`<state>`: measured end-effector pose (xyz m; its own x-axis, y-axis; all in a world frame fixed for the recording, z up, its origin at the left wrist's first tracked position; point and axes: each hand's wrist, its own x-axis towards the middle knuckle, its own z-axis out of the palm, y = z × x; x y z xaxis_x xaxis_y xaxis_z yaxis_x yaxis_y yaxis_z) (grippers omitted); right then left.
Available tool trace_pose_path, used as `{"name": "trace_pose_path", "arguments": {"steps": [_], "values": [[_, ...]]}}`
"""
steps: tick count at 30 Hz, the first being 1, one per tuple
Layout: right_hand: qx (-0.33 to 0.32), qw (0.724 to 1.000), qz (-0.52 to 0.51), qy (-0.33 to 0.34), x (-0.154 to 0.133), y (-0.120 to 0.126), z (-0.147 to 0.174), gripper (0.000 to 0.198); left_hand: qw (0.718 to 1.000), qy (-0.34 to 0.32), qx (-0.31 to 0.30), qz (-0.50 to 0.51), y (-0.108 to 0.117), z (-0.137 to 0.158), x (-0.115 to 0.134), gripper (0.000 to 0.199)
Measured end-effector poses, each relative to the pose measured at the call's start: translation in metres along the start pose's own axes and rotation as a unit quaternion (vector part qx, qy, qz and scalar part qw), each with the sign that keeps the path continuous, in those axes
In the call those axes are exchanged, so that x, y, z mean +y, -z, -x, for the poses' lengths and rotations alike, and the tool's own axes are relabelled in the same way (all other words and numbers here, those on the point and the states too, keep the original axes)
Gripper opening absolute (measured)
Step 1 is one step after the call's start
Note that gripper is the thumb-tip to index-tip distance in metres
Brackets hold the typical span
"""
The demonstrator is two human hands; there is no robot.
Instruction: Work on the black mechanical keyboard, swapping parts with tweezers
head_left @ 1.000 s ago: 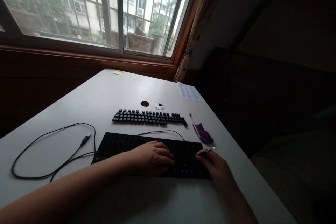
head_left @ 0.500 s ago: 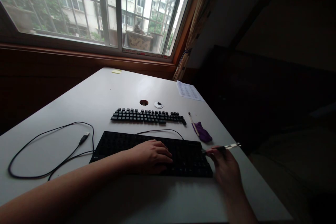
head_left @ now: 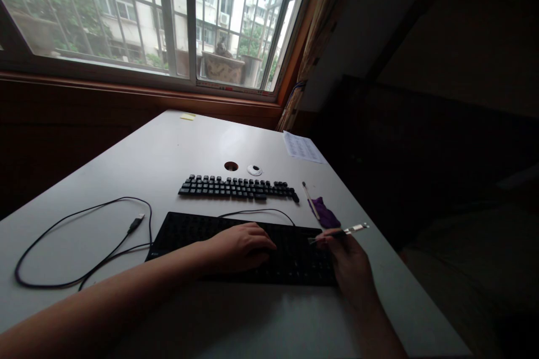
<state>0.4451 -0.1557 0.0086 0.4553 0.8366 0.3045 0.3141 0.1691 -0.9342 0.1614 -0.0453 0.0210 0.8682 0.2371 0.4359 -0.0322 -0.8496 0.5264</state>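
A black keyboard point(head_left: 295, 255) lies near the front of the white table, much of its surface too dark to make out. My left hand point(head_left: 246, 247) rests palm down across its middle, fingers stretched out and slightly bent. Over the keyboard's right end, my right hand point(head_left: 347, 258) pinches a slim tool point(head_left: 357, 229) with a dark middle and a shiny metal end pointing right. The tool's thin, pale tip points left, just above the keys; whether it touches them I cannot tell. Behind the keyboard, black keycaps point(head_left: 240, 188) sit in rows.
A cable with a USB plug point(head_left: 135, 223) loops on the left of the table point(head_left: 138, 162). A thin brush-like stick point(head_left: 311, 202) lies against a purple cloth point(head_left: 325, 214). Farther back are a round hole, a white ring point(head_left: 254, 170), a printed sheet point(head_left: 303, 147) and a yellow note point(head_left: 187, 116).
My right hand has moved left with the tool, bringing its tip farther in over the keyboard's right part. The left hand stays in place on the keyboard.
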Motion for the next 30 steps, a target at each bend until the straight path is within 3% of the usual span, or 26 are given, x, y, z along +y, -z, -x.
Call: {"name": "trace_pose_path", "arguments": {"steps": [6,11,16,23,30], "values": [[-0.141,0.989,-0.045,0.032,-0.033,-0.052,0.001,0.010,0.991,0.090,0.071,0.075,0.004,-0.001,-0.008,0.026],[-0.192,0.975,-0.057,0.092,-0.041,-0.082,0.012,0.007,0.961,0.135,0.058,0.235,0.008,-0.003,-0.012,0.033],[-0.190,0.972,-0.071,0.118,-0.038,-0.084,0.018,0.005,0.927,0.172,0.032,0.331,0.009,-0.003,-0.013,0.031],[-0.198,0.971,-0.101,0.082,-0.036,-0.082,0.020,0.007,0.884,0.165,0.035,0.435,0.007,-0.002,-0.010,0.031],[-0.190,0.967,-0.165,0.041,-0.031,-0.082,0.020,0.009,0.927,0.154,0.001,0.343,0.011,-0.001,-0.006,0.034]]}}
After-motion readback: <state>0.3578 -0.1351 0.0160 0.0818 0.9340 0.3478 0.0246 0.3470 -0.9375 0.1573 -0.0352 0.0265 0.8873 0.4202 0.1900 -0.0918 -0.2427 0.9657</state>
